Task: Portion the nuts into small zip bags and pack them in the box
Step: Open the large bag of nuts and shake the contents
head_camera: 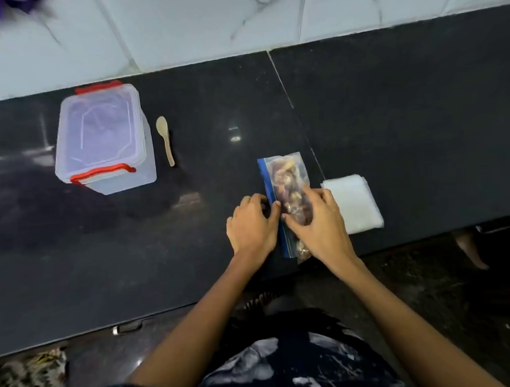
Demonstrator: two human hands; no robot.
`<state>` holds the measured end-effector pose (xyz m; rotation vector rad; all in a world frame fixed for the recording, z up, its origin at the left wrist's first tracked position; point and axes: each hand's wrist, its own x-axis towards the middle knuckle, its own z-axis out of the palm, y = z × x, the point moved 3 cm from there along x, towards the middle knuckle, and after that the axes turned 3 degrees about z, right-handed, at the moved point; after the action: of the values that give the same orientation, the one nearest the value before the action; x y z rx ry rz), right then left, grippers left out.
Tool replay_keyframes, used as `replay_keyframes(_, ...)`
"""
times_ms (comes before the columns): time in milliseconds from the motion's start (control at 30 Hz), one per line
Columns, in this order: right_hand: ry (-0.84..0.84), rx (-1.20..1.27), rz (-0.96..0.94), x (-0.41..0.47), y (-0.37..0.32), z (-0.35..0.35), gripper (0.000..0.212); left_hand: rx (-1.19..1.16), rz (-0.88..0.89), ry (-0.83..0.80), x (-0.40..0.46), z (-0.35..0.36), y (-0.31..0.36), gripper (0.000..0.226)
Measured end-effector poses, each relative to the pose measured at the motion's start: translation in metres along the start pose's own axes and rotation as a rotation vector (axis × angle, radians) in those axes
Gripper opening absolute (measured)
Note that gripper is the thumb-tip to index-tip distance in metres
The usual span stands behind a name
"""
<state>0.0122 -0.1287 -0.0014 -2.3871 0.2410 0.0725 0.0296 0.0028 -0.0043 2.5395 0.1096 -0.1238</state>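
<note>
A clear zip bag of nuts (285, 174) with a blue zip strip lies on the black counter (206, 172), near its front edge. My left hand (250, 222) sits at the bag's left side, its thumb and fingertips pinching the blue strip. My right hand (316, 220) lies over the bag's lower half, fingers curled on the plastic and the nuts. A stack of small clear zip bags (356, 203) lies just right of my right hand. The clear plastic box (102, 138), lid on and with red clips, stands at the left. Its inside is hard to make out.
A small wooden spoon (165, 140) lies right of the box. White tiled wall runs behind the counter. Drawer handles (126, 327) show below the counter's front edge. A bare foot (469, 251) stands on the floor at the right.
</note>
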Motion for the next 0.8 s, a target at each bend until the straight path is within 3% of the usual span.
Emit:
replay_keyframes(300,0.037,0.044,0.013,0.003,-0.007,0.008,0.061,-0.082,-0.077,-0.070,0.005,0.006,-0.005,0.017)
replay_keyframes(533,-0.108,0.423,0.104,0.017,-0.033,0.014,0.048,-0.597,-0.097,0.117,0.010,-0.034,-0.013,0.009)
replay_keyframes(633,-0.107,0.388,0.091,0.019,-0.041,0.013,0.044,-0.743,-0.130,0.159,0.013,-0.045,-0.024,0.003)
replay_keyframes(733,0.013,0.308,0.034,0.015,-0.051,0.008,0.038,-0.851,-0.166,0.147,0.011,-0.047,-0.026,0.018)
replay_keyframes(800,0.017,0.391,0.010,0.014,-0.059,0.006,0.029,-0.909,-0.181,0.125,0.010,-0.049,-0.021,0.023)
